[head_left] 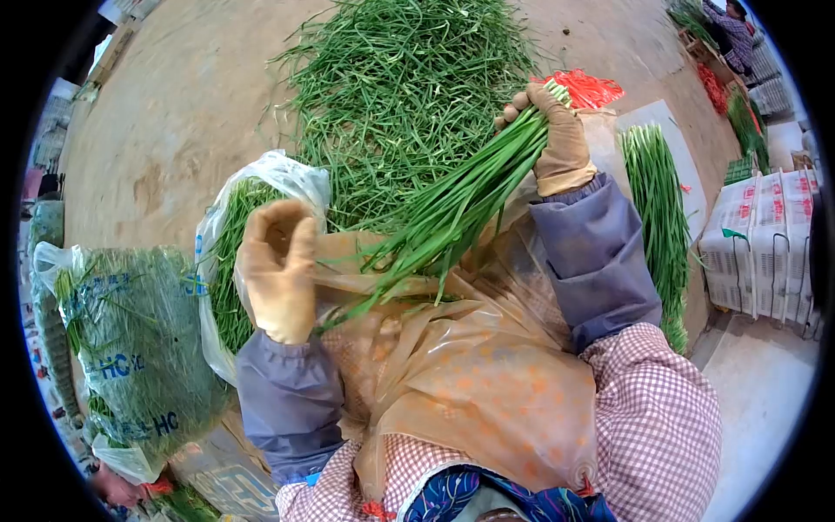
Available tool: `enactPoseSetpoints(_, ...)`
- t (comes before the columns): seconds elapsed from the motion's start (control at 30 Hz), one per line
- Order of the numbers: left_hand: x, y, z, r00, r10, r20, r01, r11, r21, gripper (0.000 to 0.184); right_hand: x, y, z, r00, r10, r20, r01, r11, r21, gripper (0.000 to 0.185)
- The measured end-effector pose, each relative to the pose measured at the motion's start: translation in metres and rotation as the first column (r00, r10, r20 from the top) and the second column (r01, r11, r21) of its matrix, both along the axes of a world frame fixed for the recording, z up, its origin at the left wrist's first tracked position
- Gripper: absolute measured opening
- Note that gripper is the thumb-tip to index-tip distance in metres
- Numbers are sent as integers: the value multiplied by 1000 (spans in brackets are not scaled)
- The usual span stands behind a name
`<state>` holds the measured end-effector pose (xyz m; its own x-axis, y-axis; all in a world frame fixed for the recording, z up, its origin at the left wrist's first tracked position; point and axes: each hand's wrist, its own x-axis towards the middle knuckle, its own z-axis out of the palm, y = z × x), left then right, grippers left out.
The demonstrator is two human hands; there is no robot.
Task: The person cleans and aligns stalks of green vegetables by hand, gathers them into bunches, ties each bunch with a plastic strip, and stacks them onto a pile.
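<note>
My right hand point(558, 135), in a tan glove, grips a bunch of garlic chives point(474, 200) near its pale cut ends. The green leaves hang down to the left across the front of my translucent apron point(470, 374). My left hand point(280, 265), gloved too, is raised with its fingers curved and the thumb apart, holding nothing. Just behind it stands an open plastic bag of chives point(230, 226). Beside my right arm, more chives point(654, 209) lie lined up on a pale board, their whitish ends at the top.
A heap of loose green leaves point(409, 104) spreads over the floor ahead. Red ties point(587, 89) lie by my right hand. A filled plastic bag with blue print point(139, 339) is at left. White crates point(757, 244) stand at right; another person point(735, 35) is at far right.
</note>
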<state>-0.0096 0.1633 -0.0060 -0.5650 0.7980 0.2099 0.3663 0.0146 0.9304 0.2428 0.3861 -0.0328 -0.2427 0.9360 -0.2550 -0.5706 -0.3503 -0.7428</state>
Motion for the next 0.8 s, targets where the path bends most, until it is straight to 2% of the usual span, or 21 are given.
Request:
enactPoseSetpoints(0.03,15,-1,17,997,65,-44,-69,994,-88,23,-2,-1,-3,1000,10,21,-11,999,45,15)
enactPoseSetpoints(0.07,23,-1,26,999,15,-49,-19,996,-85,22,-5,-2,-2,999,10,34,-12,999,48,15)
enactPoseSetpoints(0.13,35,0,42,977,-177,115,198,956,-217,16,-9,-8,0,998,4,64,-8,998,58,14)
enactPoseSetpoints(0.2,57,6,41,957,-275,97,291,917,-274,17,-12,-13,2,998,1,56,-4,998,62,14)
enactPoseSetpoints(0.27,70,20,32,883,-441,-159,352,848,-396,21,-15,-15,1,998,9,64,-13,998,68,13)
enactPoseSetpoints(0.33,82,32,15,862,-451,-231,319,837,-445,31,-16,-16,-2,996,23,85,-30,997,77,12)
enactPoseSetpoints(0.4,86,42,7,829,-477,-293,325,836,-441,27,-17,-20,1,994,39,98,-44,998,44,11)
enactPoseSetpoints(0.5,84,50,-1,910,-398,118,408,807,-427,23,-20,-23,2,995,10,101,-16,998,60,11)
enactPoseSetpoints(0.63,75,54,-9,849,-374,374,512,761,-399,20,-20,-22,-3,997,42,63,-45,998,44,12)
enactPoseSetpoints(0.73,79,48,-7,845,-380,376,513,773,-372,19,-18,-18,-7,996,64,65,-66,998,24,13)
enactPoseSetpoints(0.8,80,49,-2,861,-397,316,505,733,-455,19,-19,-19,-8,996,63,70,-65,997,30,12)
